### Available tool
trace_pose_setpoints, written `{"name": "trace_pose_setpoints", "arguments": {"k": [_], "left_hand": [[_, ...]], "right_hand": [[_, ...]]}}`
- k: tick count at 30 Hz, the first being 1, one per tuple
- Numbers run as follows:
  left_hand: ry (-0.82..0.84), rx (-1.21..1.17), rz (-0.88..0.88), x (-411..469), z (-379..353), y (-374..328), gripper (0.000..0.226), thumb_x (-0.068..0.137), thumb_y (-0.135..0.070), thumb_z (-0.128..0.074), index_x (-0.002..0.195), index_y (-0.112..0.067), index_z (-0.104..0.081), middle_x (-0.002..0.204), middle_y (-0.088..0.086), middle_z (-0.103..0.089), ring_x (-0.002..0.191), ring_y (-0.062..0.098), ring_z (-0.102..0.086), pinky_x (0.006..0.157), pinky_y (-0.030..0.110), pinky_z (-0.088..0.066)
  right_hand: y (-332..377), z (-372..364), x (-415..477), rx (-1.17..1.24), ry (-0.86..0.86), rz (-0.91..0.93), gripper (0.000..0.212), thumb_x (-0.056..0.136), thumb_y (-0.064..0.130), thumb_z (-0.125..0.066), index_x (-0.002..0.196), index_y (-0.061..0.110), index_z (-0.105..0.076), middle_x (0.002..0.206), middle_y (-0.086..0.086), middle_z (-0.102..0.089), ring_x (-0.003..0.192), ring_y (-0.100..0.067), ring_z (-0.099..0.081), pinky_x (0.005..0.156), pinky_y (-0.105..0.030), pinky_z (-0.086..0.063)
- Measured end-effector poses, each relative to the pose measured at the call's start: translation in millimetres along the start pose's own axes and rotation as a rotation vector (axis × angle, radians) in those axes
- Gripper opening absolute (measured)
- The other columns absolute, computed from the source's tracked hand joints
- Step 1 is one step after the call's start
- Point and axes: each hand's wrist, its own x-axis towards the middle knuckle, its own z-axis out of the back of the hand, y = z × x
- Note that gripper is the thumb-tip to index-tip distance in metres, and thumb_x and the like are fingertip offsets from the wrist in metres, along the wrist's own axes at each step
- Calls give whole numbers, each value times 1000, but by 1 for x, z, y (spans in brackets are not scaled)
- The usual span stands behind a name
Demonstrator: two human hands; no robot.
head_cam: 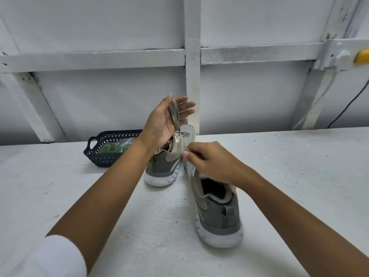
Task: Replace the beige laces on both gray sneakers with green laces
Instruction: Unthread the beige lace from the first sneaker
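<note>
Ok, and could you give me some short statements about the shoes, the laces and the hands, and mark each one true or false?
1. The left hand is raised, with a beige lace lying across its palm. True.
2. The basket stands to the right of both sneakers. False: it stands to their left, towards the wall.
3. Green laces are already threaded in the far sneaker. False: the green laces lie in the basket, and this sneaker shows only beige lace.
4. The right hand has its fingers curled at the front of the near sneaker. True.
5. Both sneakers stand on the white table. True.
</note>
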Motion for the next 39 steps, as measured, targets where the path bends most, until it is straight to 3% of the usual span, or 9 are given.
{"name": "trace_pose_setpoints", "arguments": {"k": [5,9,15,19,23,26,29,34,39], "left_hand": [[147,152,162,-17,-10,14,72,97,-55,-12,106,0,-57,100,21,-58,91,24,-58,80,30,-48],[376,110,220,-33,-18,19,85,89,-65,-10,85,-4,-70,73,17,-63,67,23,-61,70,30,-53],[259,-31,66,-37,-22,12,31,88,-20,-45,68,-13,-68,55,2,-57,52,15,-56,57,23,-49],[135,-182,-59,-23,-9,-2,22,88,-19,-48,85,-12,-69,82,4,-72,82,18,-68,74,30,-54],[26,-8,-83,-14,6,0,29,97,-31,-39,100,-11,-60,96,4,-71,96,19,-66,79,27,-52],[4,194,15,-19,6,6,43,101,-38,-28,96,-10,-60,85,3,-71,81,16,-67,70,23,-52],[82,328,196,-30,-2,12,60,100,-47,-21,75,-7,-58,56,1,-60,49,11,-57,52,19,-47],[327,318,391,-38,-11,14,79,90,-63,-11,63,-5,-57,47,8,-39,37,15,-35,43,22,-35],[400,136,479,-39,-14,20,72,91,-60,-17,52,-10,-51,35,-5,-27,29,8,-24,40,18,-30]], "right_hand": [[28,34,15,57,13,53,16,97,21,-48,83,17,-54,64,8,-48,55,-5,-46,56,-25,-38],[16,57,44,75,-124,-4,14,97,26,-50,86,19,-56,59,11,-48,50,-5,-47,47,-15,-36],[-27,26,59,364,-144,-186,21,98,18,-47,78,17,-51,59,2,-42,44,-7,-33,34,-15,-27],[-27,1,44,142,-26,-177,22,100,20,-42,86,17,-58,65,8,-47,61,-12,-45,57,-25,-37],[-3,-3,24,-128,74,-125,30,101,29,-36,102,11,-59,85,-2,-59,81,-23,-54,74,-36,-44],[16,8,15,-283,48,-45,27,101,28,-35,102,10,-55,88,-7,-59,79,-27,-51,67,-37,-41],[20,22,18,-352,-37,58,21,99,27,-38,101,14,-54,90,-3,-63,81,-25,-54,68,-37,-44],[-3,20,31,-31,-183,93,13,97,22,-49,86,15,-48,78,6,-45,77,-17,-45,68,-27,-33],[-17,9,22,691,-94,-38,13,98,14,-48,86,18,-48,75,-5,-56,65,-18,-57,74,-49,-50]]}}
